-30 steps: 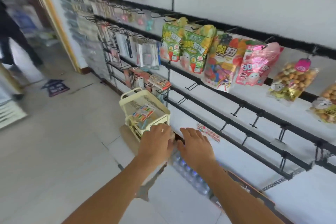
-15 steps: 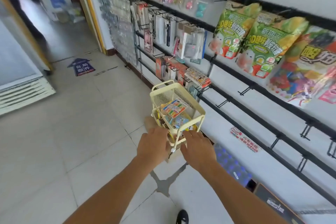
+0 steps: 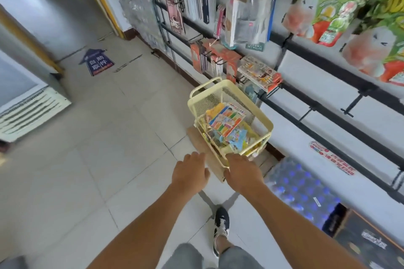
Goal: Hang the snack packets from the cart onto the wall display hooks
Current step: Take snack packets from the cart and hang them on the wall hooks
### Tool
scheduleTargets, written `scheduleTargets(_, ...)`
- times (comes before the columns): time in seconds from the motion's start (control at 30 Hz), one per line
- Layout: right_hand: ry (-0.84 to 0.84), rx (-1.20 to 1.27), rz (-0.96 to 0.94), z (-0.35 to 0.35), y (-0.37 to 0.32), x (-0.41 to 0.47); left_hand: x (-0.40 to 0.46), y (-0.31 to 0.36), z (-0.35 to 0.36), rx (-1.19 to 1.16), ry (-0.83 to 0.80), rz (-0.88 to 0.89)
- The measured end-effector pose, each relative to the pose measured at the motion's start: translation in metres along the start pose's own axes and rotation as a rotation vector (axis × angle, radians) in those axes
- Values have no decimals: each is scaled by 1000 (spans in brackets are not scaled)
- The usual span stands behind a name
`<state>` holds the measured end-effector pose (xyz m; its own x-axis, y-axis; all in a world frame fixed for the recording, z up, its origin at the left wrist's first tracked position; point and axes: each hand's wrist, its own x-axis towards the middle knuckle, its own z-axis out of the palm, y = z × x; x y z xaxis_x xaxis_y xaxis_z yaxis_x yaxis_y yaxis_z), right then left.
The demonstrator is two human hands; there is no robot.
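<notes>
I have both hands at the near end of the yellow cart (image 3: 229, 113), right hand (image 3: 241, 170) on its rim, left hand (image 3: 190, 173) beside it, grip unclear on both, snack packets (image 3: 227, 125) inside, parked beside empty wall hooks (image 3: 349, 107), presumably for short reaches.

Cart (image 3: 231, 102) top open for a hand; hanging packs (image 3: 260, 72) crowd its far right corner (maybe touching), floor (image 3: 98, 137) to left bare.
</notes>
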<state>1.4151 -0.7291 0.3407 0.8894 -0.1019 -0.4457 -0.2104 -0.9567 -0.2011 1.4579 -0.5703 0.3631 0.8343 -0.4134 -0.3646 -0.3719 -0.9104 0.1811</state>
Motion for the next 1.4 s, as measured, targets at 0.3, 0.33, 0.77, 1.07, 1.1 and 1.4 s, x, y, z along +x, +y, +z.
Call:
scheduleTargets(0.3, -135, 131, 197, 2, 3, 83, 100, -26, -5, -15, -128, 57)
scheduleTargets(0.33, -143, 151, 227, 1, 2, 93, 113, -29, -6, -7, -145, 76)
scheduleTargets(0.77, -185, 434, 611, -8, -39, 193, 265, -83, -23, -102, -288, 352)
scheduleTargets(1.07, -25, 648, 824, 49, -8, 293, 358, -91, 33, -149, -283, 379)
scheduleTargets(1.1, 15, 663, 851, 58, -3, 304, 369, -93, 41, -145, -276, 371)
scheduleTargets(1.4, 117, 711, 964, 97, 18, 398, 421, -96, 96, -63, -189, 416)
